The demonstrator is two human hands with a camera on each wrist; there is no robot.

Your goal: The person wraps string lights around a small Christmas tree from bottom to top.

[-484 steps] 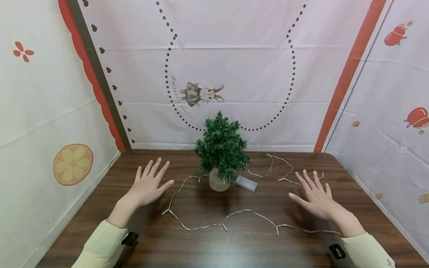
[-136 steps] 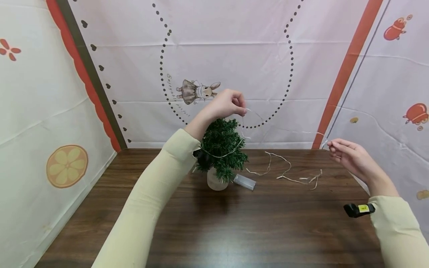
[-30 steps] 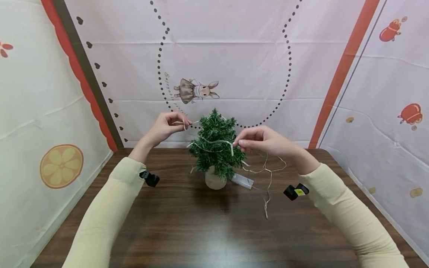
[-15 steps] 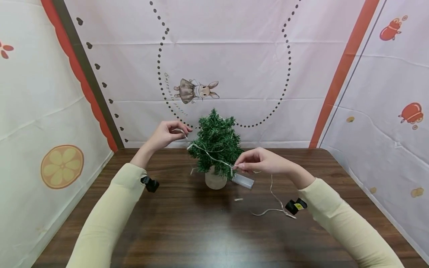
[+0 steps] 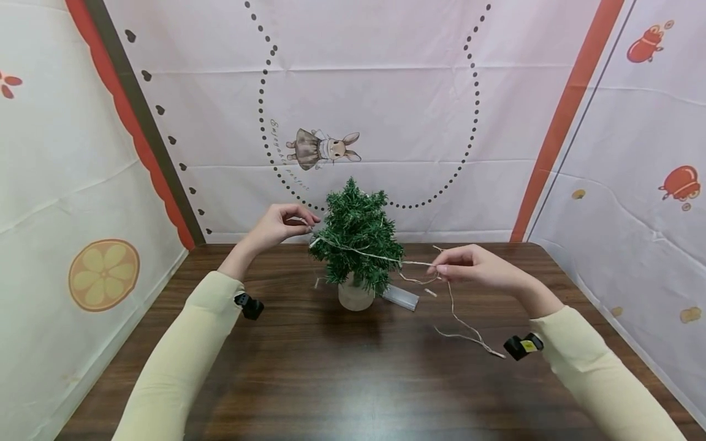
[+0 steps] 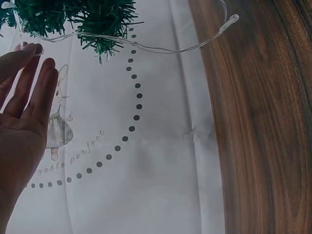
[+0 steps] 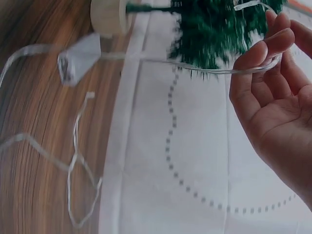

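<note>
Between thumb and fingers of the right hand (image 5: 480,267), the light string (image 5: 416,263) is pinched, drawn across the front of the green tree (image 5: 358,220); at the tree's left side the left hand (image 5: 276,225) pinches string too. Its pale base (image 5: 355,297) stands on the dark wood-grain table (image 5: 331,380), a translucent box (image 5: 401,298) just beside it, loose string trailing right. White cloth walls (image 5: 386,104) enclose three sides, a printed rabbit (image 5: 317,149) on the back one. Branches hide the string's far side, the sleeves (image 5: 171,355) run out of frame, and the right wrist view is blurred
</note>
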